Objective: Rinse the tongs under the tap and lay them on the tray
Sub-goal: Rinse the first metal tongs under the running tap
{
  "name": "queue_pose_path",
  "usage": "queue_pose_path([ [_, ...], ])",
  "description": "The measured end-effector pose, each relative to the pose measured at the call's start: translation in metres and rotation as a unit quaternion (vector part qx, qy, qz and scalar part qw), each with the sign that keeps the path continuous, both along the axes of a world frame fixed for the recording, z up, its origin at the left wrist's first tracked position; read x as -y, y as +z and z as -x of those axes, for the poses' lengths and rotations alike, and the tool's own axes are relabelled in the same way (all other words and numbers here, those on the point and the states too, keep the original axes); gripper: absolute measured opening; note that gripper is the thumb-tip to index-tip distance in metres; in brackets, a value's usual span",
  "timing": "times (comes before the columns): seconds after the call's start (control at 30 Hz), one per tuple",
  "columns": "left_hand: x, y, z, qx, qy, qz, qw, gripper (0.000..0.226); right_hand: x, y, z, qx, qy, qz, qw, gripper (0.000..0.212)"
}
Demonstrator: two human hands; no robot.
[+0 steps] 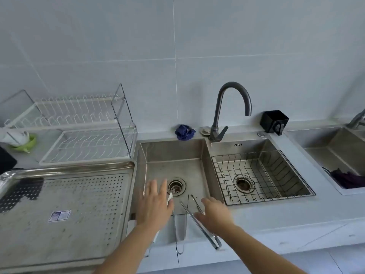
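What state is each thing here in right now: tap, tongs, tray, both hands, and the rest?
tap: off, no water running
tongs: lying across the front edge of the sink, not gripped
tray: on the counter, no tongs on it yet
left hand: open, fingers straight, over the tongs
right hand: open, reaching at the tongs
wire basket: sitting in the right basin
blue cloth: crumpled behind the sink
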State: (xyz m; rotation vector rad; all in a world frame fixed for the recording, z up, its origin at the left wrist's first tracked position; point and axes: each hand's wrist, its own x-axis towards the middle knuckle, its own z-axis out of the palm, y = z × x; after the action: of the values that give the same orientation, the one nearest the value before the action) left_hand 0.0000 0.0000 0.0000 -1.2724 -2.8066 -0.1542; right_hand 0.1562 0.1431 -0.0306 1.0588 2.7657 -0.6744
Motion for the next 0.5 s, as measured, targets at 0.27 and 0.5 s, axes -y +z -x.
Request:
queue_pose_path([
  [0.27, -0.005, -0.042, 0.005, 0.048, -0.025, 0.048, 0.997, 0.067, 0.012, -0.032, 0.011, 0.049, -0.041, -0.017, 0.998, 0.052],
  [0.5, 0.004, -0.064, -0.012, 0.076, -0.024, 0.059, 0.995, 0.068, 0.014, -0.041, 0.008, 0.033, -0.065, 0.028, 0.997, 0.039],
])
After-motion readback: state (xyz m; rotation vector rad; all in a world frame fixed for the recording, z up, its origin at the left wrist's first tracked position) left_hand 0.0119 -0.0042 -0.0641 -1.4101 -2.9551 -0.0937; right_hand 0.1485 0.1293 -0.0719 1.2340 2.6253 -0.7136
